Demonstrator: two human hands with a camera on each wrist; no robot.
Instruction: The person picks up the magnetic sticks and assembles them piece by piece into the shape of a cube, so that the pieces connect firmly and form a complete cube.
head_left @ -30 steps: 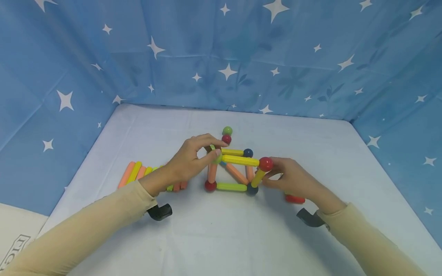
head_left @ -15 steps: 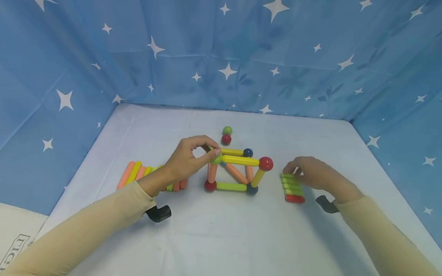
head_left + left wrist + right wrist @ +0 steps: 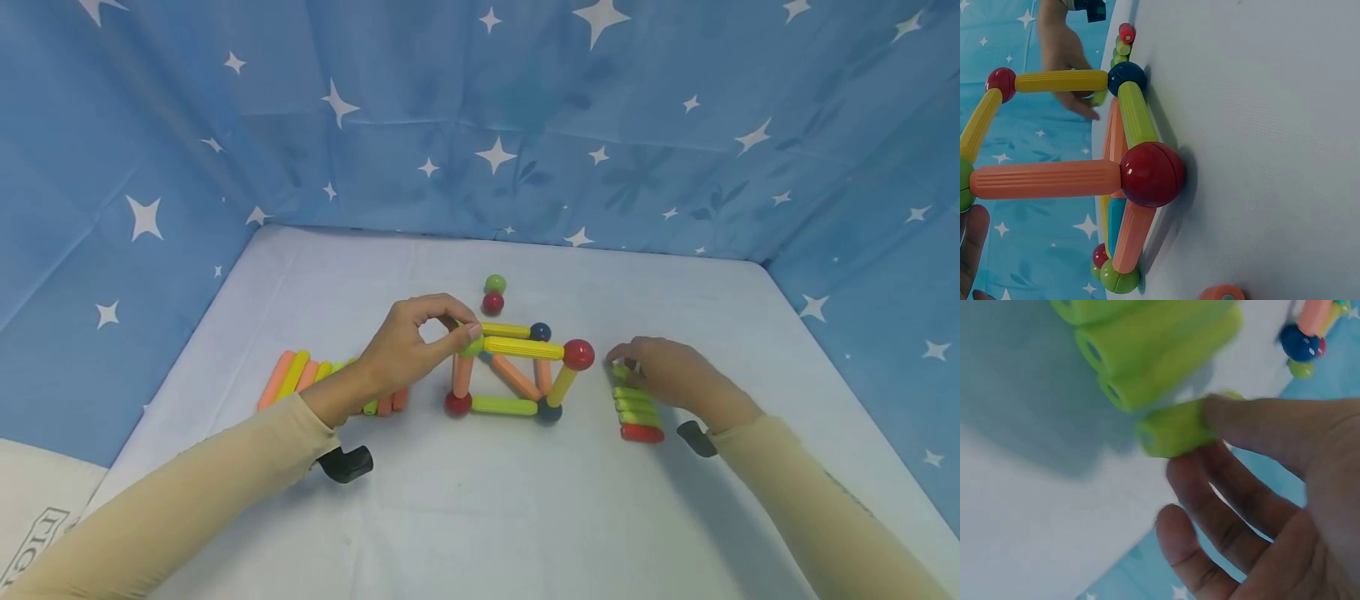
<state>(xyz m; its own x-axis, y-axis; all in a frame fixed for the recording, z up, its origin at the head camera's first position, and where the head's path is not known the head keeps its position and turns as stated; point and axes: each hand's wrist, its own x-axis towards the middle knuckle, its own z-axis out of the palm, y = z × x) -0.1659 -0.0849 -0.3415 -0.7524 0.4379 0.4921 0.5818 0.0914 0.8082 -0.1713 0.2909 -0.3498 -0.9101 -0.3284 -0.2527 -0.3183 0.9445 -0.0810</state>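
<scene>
Thumb and fingertips of my left hand pinch the green ball at the upper left corner of a frame built from rods and balls. From that ball a yellow rod runs across to a red ball. In the left wrist view a pink rod drops from the green ball to a red ball at the table. At the right, my right hand pinches a green rod between thumb and fingers. Several more green rods lie beside it.
A red rod lies at the near end of the green row. Pink, yellow and green rods lie at the left, partly behind my left forearm. Behind the frame, a loose green ball and red ball sit together.
My right hand has left the frame's red corner, moved right to the green rods and now pinches the farthest one. My left hand stays at the green ball.
</scene>
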